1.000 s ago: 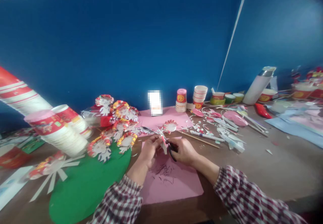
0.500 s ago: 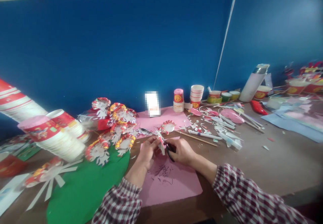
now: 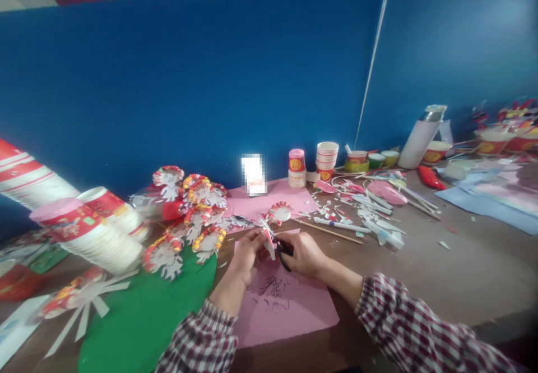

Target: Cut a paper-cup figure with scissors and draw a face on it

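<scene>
Between finger and thumb, my left hand pinches a small white and red cut paper piece. My right hand grips a pair of black-handled scissors, whose blades point up and left against the paper. Both hands are held over a pink sheet marked with dark scribbles. Just beyond the blades lies a paper-cup cutout with a curled red and yellow rim. My left fingers hide part of the held paper.
Several finished-looking cutouts cluster at left by a green round mat. Stacked paper cups lean at far left. Paper scraps, a thin stick and a white flask lie or stand right, before a blue partition.
Hands, scissors and paper piece keep nearly the same positions. The whole view has shifted slightly.
</scene>
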`<state>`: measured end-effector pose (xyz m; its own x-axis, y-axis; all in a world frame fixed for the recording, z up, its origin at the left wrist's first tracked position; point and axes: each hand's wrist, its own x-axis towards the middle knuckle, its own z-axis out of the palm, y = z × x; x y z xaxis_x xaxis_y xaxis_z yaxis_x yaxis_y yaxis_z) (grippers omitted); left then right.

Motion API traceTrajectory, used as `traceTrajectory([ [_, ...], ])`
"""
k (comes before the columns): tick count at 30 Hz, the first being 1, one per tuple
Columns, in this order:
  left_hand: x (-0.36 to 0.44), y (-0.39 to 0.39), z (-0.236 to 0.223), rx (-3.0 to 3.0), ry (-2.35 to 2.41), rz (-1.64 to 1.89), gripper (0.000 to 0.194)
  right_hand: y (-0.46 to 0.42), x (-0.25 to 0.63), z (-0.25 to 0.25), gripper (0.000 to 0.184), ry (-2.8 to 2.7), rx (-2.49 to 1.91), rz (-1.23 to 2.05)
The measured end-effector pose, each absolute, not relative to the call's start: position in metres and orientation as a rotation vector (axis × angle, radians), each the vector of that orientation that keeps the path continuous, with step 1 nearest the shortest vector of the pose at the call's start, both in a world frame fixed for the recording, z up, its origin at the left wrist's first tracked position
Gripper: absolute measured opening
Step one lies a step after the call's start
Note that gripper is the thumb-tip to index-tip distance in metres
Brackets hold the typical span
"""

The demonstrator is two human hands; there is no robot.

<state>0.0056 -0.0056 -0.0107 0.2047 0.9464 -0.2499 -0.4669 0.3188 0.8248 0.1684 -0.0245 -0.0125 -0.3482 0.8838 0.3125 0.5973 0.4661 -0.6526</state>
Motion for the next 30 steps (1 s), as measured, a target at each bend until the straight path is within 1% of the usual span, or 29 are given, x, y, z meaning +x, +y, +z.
traceTrajectory([
  [10, 0.0050, -0.0064, -0.0116, 0.674, 0.842, 1.097, 0.033, -0.0241, 0.1671, -0.0153, 0.002, -2.058, -1.179, 0.563],
  [30, 0.0059, -0.0083, -0.0080, 0.674, 0.847, 1.094, 0.033, -0.0258, 0.1660, -0.0135, 0.006, -2.043, -1.106, 0.585],
])
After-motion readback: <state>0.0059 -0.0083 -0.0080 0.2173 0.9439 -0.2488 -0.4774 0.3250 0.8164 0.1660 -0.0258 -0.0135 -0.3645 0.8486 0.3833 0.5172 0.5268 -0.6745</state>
